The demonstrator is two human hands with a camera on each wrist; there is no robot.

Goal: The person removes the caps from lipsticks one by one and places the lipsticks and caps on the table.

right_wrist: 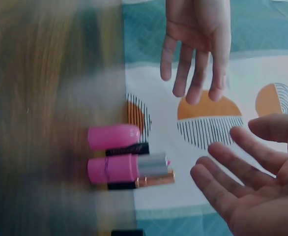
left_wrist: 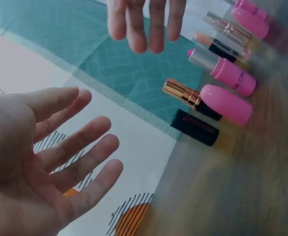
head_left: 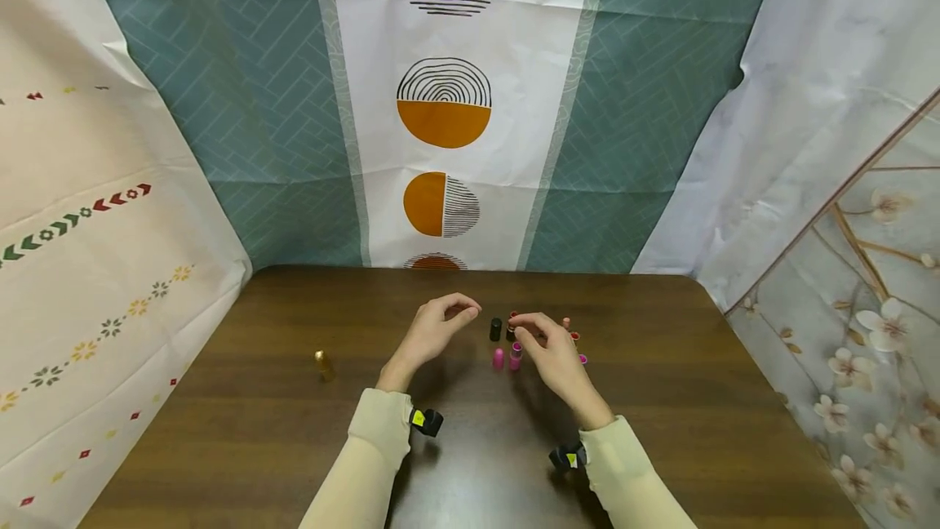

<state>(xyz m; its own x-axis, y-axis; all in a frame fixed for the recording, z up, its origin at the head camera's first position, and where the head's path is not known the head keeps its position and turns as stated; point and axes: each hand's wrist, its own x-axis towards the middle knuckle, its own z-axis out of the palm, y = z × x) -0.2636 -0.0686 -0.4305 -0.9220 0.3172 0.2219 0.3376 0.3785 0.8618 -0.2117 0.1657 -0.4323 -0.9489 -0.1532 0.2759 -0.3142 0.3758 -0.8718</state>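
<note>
Fingers extended, my left hand (head_left: pixel 432 331) hovers above the table, left of a small group of lipsticks, and holds nothing. Over the group's right side my right hand (head_left: pixel 556 355) hangs in the air, also without anything in its fingers. An uncapped pink lipstick (left_wrist: pixel 232 76) stands upright beside its rounded pink cap (left_wrist: pixel 226 104). Behind them are a black-and-gold lipstick (left_wrist: pixel 182 91) and a black cap (left_wrist: pixel 195 128). More lipsticks, including a peach-tipped one (head_left: pixel 566 322), are partly hidden behind my right hand in the head view.
A gold tube (head_left: pixel 324 366) stands alone on the left of the brown wooden table (head_left: pixel 242 423). Patterned cloth (head_left: pixel 448 211) hangs along the table's back edge, with further cloths at both sides.
</note>
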